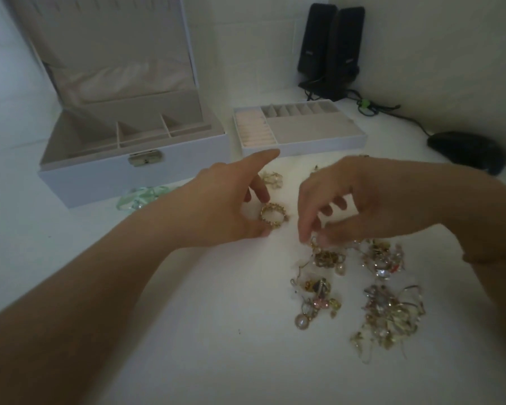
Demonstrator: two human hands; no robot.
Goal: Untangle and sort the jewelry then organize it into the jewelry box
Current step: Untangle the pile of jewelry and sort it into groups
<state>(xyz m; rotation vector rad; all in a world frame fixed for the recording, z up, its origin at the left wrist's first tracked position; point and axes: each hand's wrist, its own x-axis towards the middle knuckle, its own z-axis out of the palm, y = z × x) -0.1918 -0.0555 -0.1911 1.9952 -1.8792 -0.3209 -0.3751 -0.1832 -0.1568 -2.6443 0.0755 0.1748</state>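
- Presently the right hand (348, 206) is reaching down with fingers curled, its fingertips (304, 236) pinching at the top of a gold tangle (327, 257) directly beneath it.
- The left hand (225, 203) is lying relaxed, index finger extended, holding nothing; a gold beaded ring (273, 215) is sitting just off its thumb, between the two hands.
- More knotted jewelry clusters (389, 314) are lying nearer the person than the right hand.
- Beyond the left hand, the jewelry box (135, 173) is standing with its lid up, compartments apparently bare; its lift-out tray (304, 141) is sitting beyond both hands.
- Judgement: untangling and sorting is in hand, early on.
- Next move likely calls for lifting one piece free while the left hand is steadying the tangle.
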